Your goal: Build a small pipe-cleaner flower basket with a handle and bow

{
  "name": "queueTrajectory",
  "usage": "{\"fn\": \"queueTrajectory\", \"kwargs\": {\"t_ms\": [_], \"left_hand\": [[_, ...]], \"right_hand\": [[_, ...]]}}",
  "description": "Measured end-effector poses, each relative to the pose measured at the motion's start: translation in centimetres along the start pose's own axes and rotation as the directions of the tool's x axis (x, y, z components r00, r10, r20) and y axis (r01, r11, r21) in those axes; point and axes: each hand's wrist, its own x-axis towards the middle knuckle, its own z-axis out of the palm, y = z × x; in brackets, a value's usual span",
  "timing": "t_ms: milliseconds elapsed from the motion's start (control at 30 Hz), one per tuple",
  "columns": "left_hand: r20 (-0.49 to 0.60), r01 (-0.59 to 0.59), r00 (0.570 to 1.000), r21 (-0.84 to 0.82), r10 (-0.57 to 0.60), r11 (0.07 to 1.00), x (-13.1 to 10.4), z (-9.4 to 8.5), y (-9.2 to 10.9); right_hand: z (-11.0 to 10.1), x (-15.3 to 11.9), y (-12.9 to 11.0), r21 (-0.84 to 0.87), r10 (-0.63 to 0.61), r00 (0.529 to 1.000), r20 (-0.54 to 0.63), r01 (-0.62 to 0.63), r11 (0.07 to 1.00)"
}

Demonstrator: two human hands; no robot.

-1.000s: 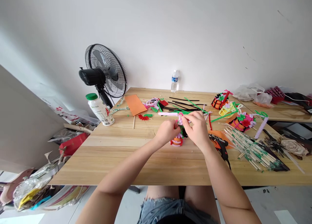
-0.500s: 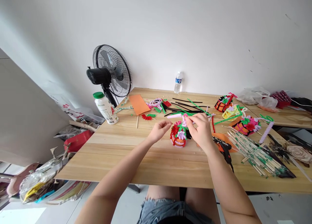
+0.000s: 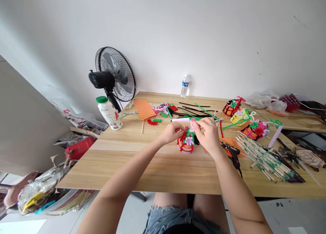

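A small orange basket (image 3: 185, 147) trimmed with red and lilac pipe cleaner stands on the wooden table, with red, green and lilac fuzzy flowers on top. My left hand (image 3: 173, 133) is at the basket's upper left, its fingers pinched together; what they hold, if anything, is too small to make out. Above the basket, my right hand (image 3: 207, 133) pinches a pink and lilac pipe-cleaner piece (image 3: 193, 122) between thumb and forefinger. A lilac coiled pipe-cleaner piece (image 3: 180, 120) shows just left of it, over the table.
Black and green pipe cleaners (image 3: 196, 108) lie behind my hands. Three finished-looking baskets (image 3: 251, 131), a bundle of sticks (image 3: 265, 156) and a glue gun (image 3: 233, 156) are to the right. An orange sheet (image 3: 144, 109), a white bottle (image 3: 110, 114) and a fan (image 3: 115, 74) stand left.
My left hand has moved right, closer to the flowers and my right hand. My right hand keeps its pinch. The view has shifted slightly.
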Motion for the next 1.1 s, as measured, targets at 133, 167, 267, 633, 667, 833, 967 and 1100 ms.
{"fn": "queueTrajectory", "kwargs": {"t_ms": [133,167,267,633,667,833,967,1100], "left_hand": [[-0.060,0.055,0.996,-0.222,-0.070,0.974,-0.5,-0.2,-0.2],[-0.091,0.052,0.993,-0.274,-0.080,0.960,-0.8,-0.4,-0.3],[-0.183,0.034,0.977,-0.384,-0.113,0.923,-1.7,-1.0,-0.9],[-0.191,0.230,0.941,-0.246,-0.280,0.942,-3.4,0.6,-5.1],[-0.199,0.225,0.940,-0.241,-0.276,0.944,-3.3,0.8,-5.2],[-0.231,0.196,0.934,-0.302,-0.271,0.933,-3.4,1.1,-5.4],[-0.269,0.132,0.924,-0.442,-0.271,0.887,-3.8,0.6,-5.5],[-0.322,0.043,0.910,-0.551,-0.260,0.834,-4.0,-0.4,-5.0]], "right_hand": [[0.0,-0.1,0.0,0.038,0.014,1.000,0.012,-0.015,0.999],[0.0,-0.1,0.0,0.054,0.016,1.000,0.015,-0.017,0.998],[-0.2,-0.1,0.0,0.104,0.024,1.000,0.020,-0.026,0.994],[-0.7,-0.4,-0.3,0.203,0.052,0.996,0.067,-0.065,0.977],[-0.8,-0.4,-0.3,0.209,0.055,0.996,0.072,-0.069,0.976],[-1.7,-0.9,0.3,0.273,0.110,0.993,0.053,-0.120,0.954],[-1.6,-2.9,1.5,0.335,0.229,0.970,-0.078,-0.191,0.923],[-0.2,-6.6,2.6,0.352,0.410,0.904,-0.118,-0.348,0.869]]}}
